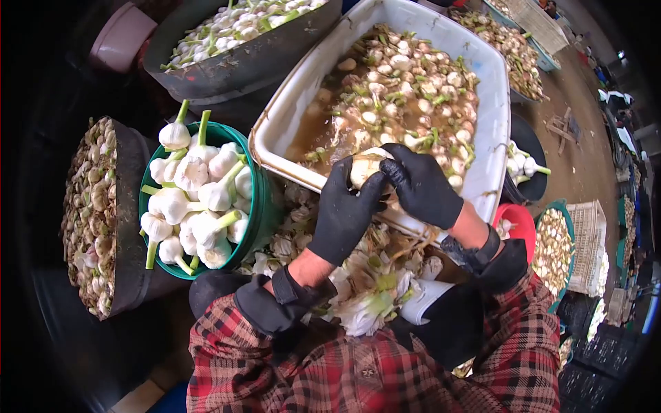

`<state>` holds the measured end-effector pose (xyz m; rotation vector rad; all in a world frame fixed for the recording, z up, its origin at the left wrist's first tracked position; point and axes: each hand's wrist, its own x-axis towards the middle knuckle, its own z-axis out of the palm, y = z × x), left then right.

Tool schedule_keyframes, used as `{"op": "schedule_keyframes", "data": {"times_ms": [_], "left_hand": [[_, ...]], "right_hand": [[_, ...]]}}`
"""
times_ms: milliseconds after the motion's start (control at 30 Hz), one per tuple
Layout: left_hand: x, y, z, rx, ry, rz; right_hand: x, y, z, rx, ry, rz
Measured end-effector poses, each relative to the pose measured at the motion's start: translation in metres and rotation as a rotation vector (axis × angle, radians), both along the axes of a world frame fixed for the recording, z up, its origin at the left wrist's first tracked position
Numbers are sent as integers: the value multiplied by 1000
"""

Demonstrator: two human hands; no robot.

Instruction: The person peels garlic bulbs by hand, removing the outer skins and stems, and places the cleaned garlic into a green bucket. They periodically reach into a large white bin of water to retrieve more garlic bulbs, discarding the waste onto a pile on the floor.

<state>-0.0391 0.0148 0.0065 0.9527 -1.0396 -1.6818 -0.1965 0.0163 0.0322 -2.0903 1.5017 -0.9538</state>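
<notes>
Both my hands wear black gloves and meet over the near edge of a white tub [275,131]. A garlic bulb [367,167], pale with brownish skin, sits between them. My left hand [348,213] grips it from the left and below. My right hand [421,184] has its fingers and thumb pressed on the bulb's right side; the exact contact is partly hidden. Inside the tub, many brown, wet garlic bulbs [413,89] lie in murky water. Loose peeled skins [368,296] are heaped on my lap beneath my hands.
Left of me stands a green bucket [258,237] piled with clean white garlic bulbs [193,175]. Dark containers of garlic [131,234] [241,69] stand farther left and behind. At right are a red bucket [527,230], a cream crate [585,248] and a small wooden stool [564,129].
</notes>
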Motion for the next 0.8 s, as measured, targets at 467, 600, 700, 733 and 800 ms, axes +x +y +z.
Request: {"op": "schedule_keyframes", "data": {"times_ms": [467, 600, 700, 733, 800], "left_hand": [[4, 3, 0, -199, -118, 45], [-1, 7, -6, -256, -196, 73], [0, 10, -4, -313, -236, 68], [0, 10, -4, -322, -232, 71], [0, 13, -8, -380, -263, 99]], "right_hand": [[7, 40, 6, -59, -297, -305], [12, 43, 5, -134, -145, -311], [13, 46, 3, -163, -79, -326], [13, 47, 3, -182, -19, -326], [15, 47, -2, -194, -15, -336]]}}
